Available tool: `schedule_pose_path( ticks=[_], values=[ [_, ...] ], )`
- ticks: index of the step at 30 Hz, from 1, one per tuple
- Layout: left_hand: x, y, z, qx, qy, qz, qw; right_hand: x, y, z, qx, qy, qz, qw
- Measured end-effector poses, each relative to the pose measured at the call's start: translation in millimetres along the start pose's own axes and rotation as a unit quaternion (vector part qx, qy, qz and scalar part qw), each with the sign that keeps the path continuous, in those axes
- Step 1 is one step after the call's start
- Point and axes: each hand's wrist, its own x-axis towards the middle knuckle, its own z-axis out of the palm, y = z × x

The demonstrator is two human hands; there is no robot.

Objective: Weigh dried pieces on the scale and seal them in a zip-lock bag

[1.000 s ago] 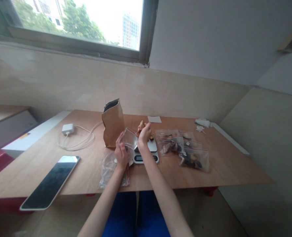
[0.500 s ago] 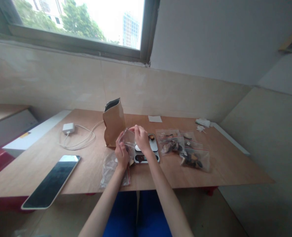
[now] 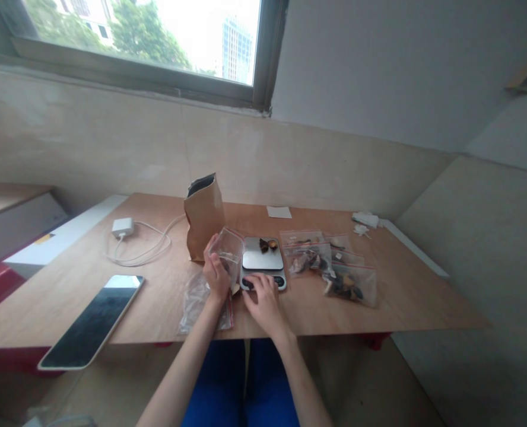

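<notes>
My left hand [image 3: 216, 276] is closed on a clear zip bag [image 3: 228, 243], its mouth facing up beside the scale. My right hand [image 3: 263, 299] rests at the front of the kitchen scale [image 3: 251, 262], its fingers spread over the dark control panel. Two small brown dried pieces [image 3: 268, 245] lie on the scale's silver plate. Under my left wrist lie flat clear zip bags [image 3: 196, 302]. A small pale piece [image 3: 235, 289] shows between my left hand and the scale.
A brown paper bag [image 3: 203, 219] stands open behind my left hand. Filled zip bags [image 3: 348, 284] lie right of the scale. A phone or tablet [image 3: 92, 323], a white charger [image 3: 123, 227] with cable, a white paper [image 3: 279, 212] and crumpled white items [image 3: 365, 220] lie around the table.
My right hand has left the bag's mouth and moved down toward me onto the scale's panel. My left hand keeps the bag in about the same place. The scale plate is now uncovered.
</notes>
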Motion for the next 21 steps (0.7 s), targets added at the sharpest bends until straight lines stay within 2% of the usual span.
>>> schedule_pose_path(
  ticks=[3,8,12,17,19,21],
  values=[
    [0.2,0.7,0.2,-0.002,0.009,-0.01,1.0,-4.5,1.9,3.5,-0.037,-0.034,-0.02,0.999],
    [0.8,1.7,0.6,0.001,0.006,-0.006,1.0,-1.8,9.2,2.7,-0.054,-0.019,-0.043,0.997],
    [-0.1,1.3,0.4,-0.002,-0.003,-0.011,1.0,18.6,4.7,-11.2,0.043,0.065,-0.001,0.997],
    [-1.6,-0.7,-0.1,-0.009,-0.02,-0.011,1.0,60.3,-15.2,-36.4,0.161,0.23,0.065,0.957],
    [-2.0,-1.3,-0.1,-0.014,-0.029,-0.006,0.999,75.3,-25.0,-43.5,0.179,0.248,0.061,0.95],
    [-2.2,-1.2,0.1,-0.024,-0.038,-0.002,0.999,87.2,-34.5,-47.9,0.179,0.214,0.032,0.96]
  ],
)
